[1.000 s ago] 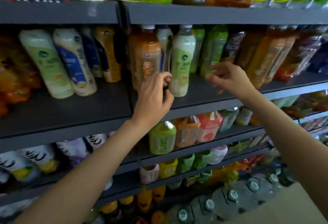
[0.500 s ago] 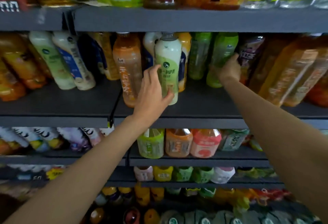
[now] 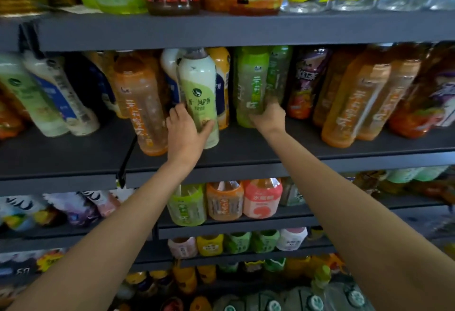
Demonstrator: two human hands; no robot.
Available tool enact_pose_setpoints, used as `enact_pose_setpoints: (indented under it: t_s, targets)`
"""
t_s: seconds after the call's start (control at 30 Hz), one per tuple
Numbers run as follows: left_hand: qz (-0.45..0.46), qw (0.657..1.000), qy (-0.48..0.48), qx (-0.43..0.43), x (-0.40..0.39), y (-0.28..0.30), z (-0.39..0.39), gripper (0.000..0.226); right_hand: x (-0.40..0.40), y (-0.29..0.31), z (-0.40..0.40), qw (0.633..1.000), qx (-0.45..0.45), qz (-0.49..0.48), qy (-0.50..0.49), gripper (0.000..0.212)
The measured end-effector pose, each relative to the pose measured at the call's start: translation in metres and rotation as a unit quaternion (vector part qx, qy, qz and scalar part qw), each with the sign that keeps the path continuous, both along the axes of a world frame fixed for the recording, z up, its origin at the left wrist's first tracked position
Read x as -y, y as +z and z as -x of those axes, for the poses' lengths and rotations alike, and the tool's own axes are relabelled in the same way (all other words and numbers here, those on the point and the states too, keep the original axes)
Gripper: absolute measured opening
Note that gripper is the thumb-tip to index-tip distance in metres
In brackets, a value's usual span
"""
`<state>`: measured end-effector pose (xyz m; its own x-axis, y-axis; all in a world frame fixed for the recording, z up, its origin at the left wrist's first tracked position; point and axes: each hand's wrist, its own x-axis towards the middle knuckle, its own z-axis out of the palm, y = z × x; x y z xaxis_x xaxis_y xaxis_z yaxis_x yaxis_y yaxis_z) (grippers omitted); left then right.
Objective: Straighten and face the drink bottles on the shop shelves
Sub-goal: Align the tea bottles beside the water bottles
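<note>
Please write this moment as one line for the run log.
left hand: grips white-green bottle | right hand: holds green bottle | shelf: middle | facing: not finished

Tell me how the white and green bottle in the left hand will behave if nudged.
The white and green bottle is tall and narrow, so probably tippy. It looks full, likely heavy. The left hand holds it low.

Glossy plastic bottles (image 3: 198,94) on matt dark shelves (image 3: 246,30)
</note>
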<state>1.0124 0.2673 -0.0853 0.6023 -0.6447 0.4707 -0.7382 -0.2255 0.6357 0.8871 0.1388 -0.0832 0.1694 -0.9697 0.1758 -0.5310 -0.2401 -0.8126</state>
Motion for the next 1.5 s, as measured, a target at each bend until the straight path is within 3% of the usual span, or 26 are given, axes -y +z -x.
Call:
enact_pose_setpoints:
  t_s: [0.07,0.17,0.33,0.4,0.47,0.53,0.6,0.7,0.8,0.87,0.93,1.03,1.13,1.2,1.5]
  targets:
    - [0.067,0.998,0.01,-0.001,-0.005,-0.002,0.007,0.062,-0.006,-0.002,0.015,1.0,0.007,0.026,0.003,0.055]
    - [0.171,0.984,-0.019,0.037,-0.011,-0.006,0.03,0.048,-0.015,0.01,0.044,0.988,0.019,0.149,-0.033,0.048]
    - [0.169,0.97,-0.159,0.069,0.005,0.005,0.074,0.043,-0.029,0.037,0.095,0.929,0.032,0.327,-0.168,0.051]
    - [0.171,0.966,-0.184,0.057,0.011,0.012,0.085,0.042,-0.024,0.041,0.116,0.914,0.068,0.298,-0.268,0.06]
    - [0.168,0.963,-0.201,0.063,0.014,0.013,0.09,0.04,-0.014,0.04,0.132,0.93,0.086,0.17,-0.313,0.073]
    - [0.163,0.96,-0.213,0.076,0.012,0.011,0.092,0.039,-0.007,0.035,0.143,0.958,0.058,0.057,-0.275,0.079]
    - [0.157,0.96,-0.219,0.079,0.01,0.009,0.09,0.038,-0.003,0.027,0.146,0.97,0.037,0.029,-0.24,0.073]
    - [0.156,0.96,-0.217,0.081,0.005,0.005,0.083,0.038,-0.007,0.021,0.137,0.958,0.036,0.04,-0.281,0.068]
    - [0.157,0.962,-0.205,0.089,0.0,0.004,0.071,0.037,-0.024,0.021,0.116,0.927,0.05,0.171,-0.329,0.062]
    - [0.155,0.963,-0.198,0.098,-0.002,0.005,0.062,0.036,-0.035,0.023,0.096,0.915,0.056,0.282,-0.283,0.055]
    - [0.149,0.965,-0.191,0.1,-0.003,0.005,0.055,0.037,-0.036,0.027,0.076,0.923,0.06,0.323,-0.199,0.051]
    - [0.145,0.967,-0.182,0.1,-0.005,0.006,0.05,0.037,-0.011,0.034,0.059,0.962,0.015,0.241,-0.13,0.07]
    - [0.147,0.965,-0.189,0.11,-0.008,0.006,0.047,0.037,0.021,0.039,0.057,0.966,-0.084,0.196,-0.144,0.089]
    - [0.147,0.965,-0.187,0.112,-0.008,0.007,0.045,0.037,0.037,0.044,0.053,0.967,-0.104,0.181,-0.148,0.095]
    - [0.126,0.965,-0.198,0.113,-0.012,0.005,0.044,0.034,0.053,0.038,0.02,0.955,-0.09,0.158,-0.236,0.081]
